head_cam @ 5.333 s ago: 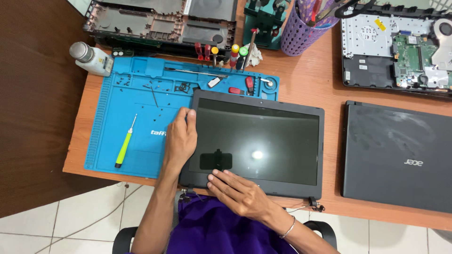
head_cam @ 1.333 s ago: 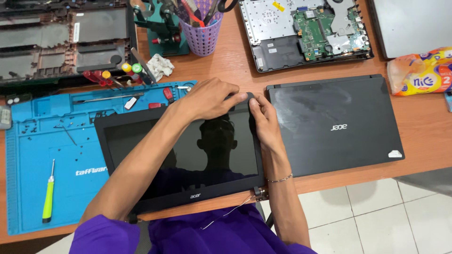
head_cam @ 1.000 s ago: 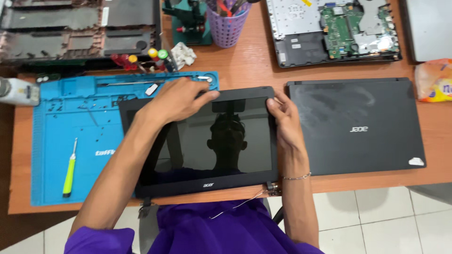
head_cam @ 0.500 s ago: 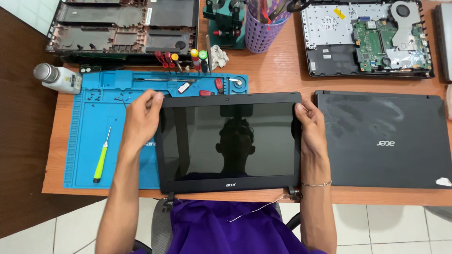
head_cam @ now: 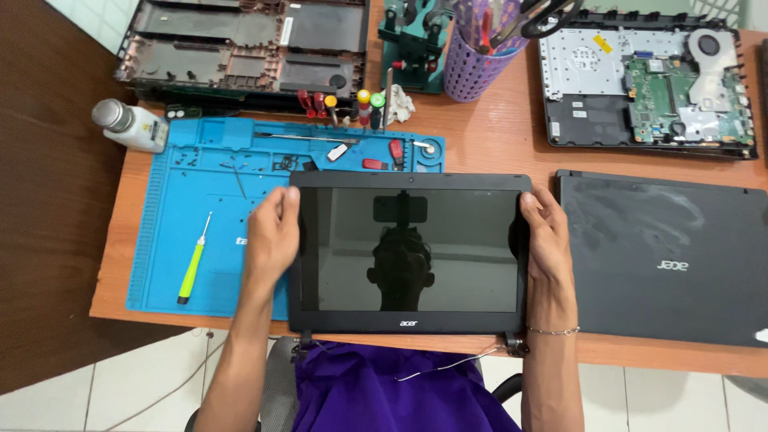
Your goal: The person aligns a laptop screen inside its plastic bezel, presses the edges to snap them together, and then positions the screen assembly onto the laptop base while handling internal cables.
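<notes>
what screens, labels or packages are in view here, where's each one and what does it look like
Laptop screen panel: centre, held by left hand and right hand; black, rectangular, dark glass.
Bottle: left, beside the blue mat; white, grey cap, lying down.
Laptop lid: right; black, pale logo.

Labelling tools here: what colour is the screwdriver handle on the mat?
Bright yellow-green, on the screwdriver lying on the blue mat; head view shows it best.

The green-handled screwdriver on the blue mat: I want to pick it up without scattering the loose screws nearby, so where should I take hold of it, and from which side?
Probably grip the green-handled screwdriver by its thick green handle, the lower end nearest the table edge. Come in from the mat's left. The thin metal shaft points up toward the scattered screws, so the handle is the wider, safer part. The left hand is nearer, though it is on the laptop screen panel.
</notes>
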